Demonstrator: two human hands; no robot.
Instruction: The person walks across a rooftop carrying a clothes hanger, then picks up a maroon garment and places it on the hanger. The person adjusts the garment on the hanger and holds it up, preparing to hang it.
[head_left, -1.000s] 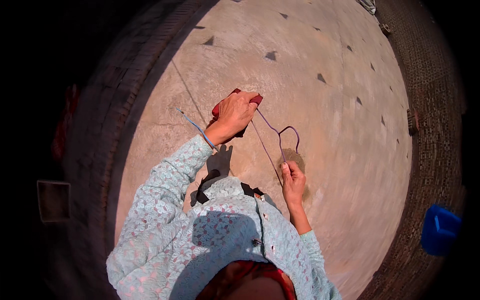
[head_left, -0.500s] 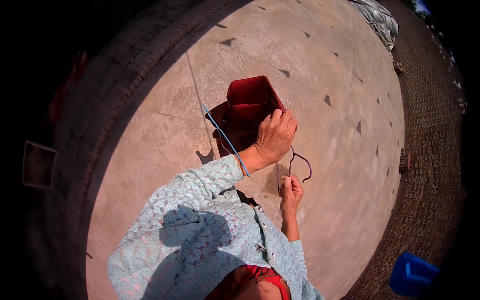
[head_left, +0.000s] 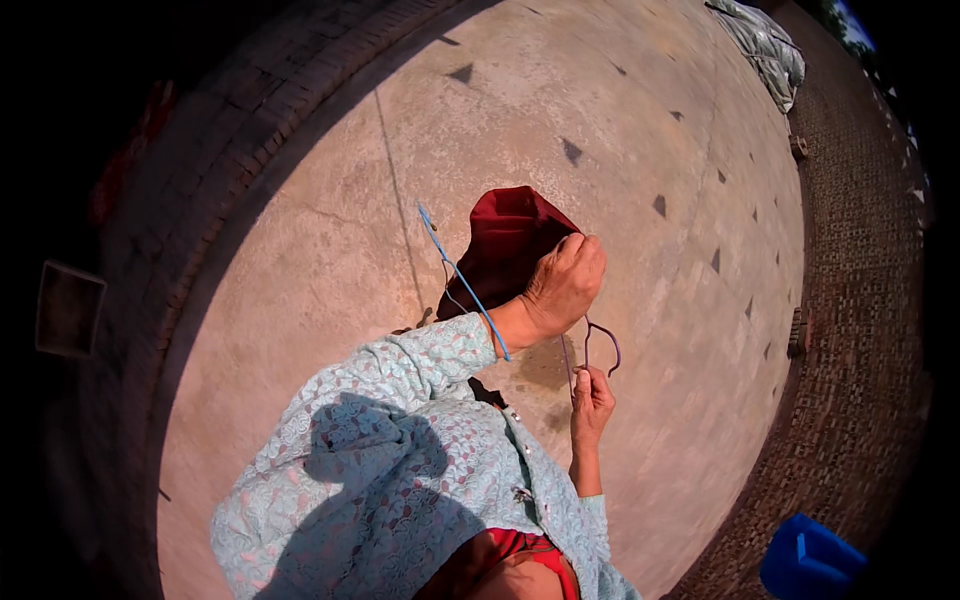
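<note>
A dark red cloth, perhaps a garment [head_left: 508, 225], hangs from my left hand [head_left: 566, 285], whose fingers are closed on its edge. Much of the cloth is in shade, so its shape is unclear. Over my left wrist rests a blue clothes hanger [head_left: 462, 280], sticking out toward the upper left. Lower down, my right hand [head_left: 592, 402] pinches a purple clothes hanger [head_left: 616, 350], its hook curving out to the right. Part of the purple hanger is hidden behind my left hand and the cloth.
Sunlit concrete [head_left: 660, 440] spreads below, with a damp patch [head_left: 545, 365] near my hands. At left stand a brick edge [head_left: 235, 170] and a box-like container [head_left: 70, 310]. A blue container [head_left: 812, 560] is at lower right, a silvery covered bundle [head_left: 765, 55] at upper right.
The red cloth has sunk lower and drawn in narrower, its opening less spread. Both hands have shifted slightly right and down, with the hangers still on the wrist and in the right hand.
</note>
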